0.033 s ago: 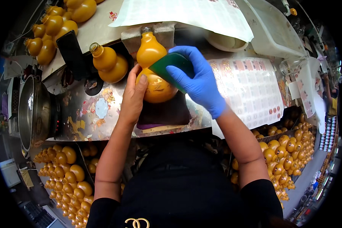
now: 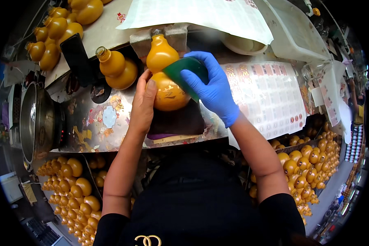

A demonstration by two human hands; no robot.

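A golden-orange gourd-shaped bottle (image 2: 165, 78) lies on a dark cloth pad (image 2: 180, 121) on the metal workbench (image 2: 106, 123), its neck pointing away from me. My bare left hand (image 2: 142, 104) steadies the bottle's lower bulb from the left side. My right hand (image 2: 211, 88), in a blue glove, presses a green pad (image 2: 184, 69) against the bottle's right side. A gold pattern shows on the lower bulb.
Another gourd bottle (image 2: 117, 69) lies to the left on the bench, with more (image 2: 55, 35) piled at the far left. Sheets of decals (image 2: 266, 98) lie to the right. Bins of gourd bottles (image 2: 76, 192) (image 2: 307, 164) sit below. A metal pot (image 2: 35, 121) stands left.
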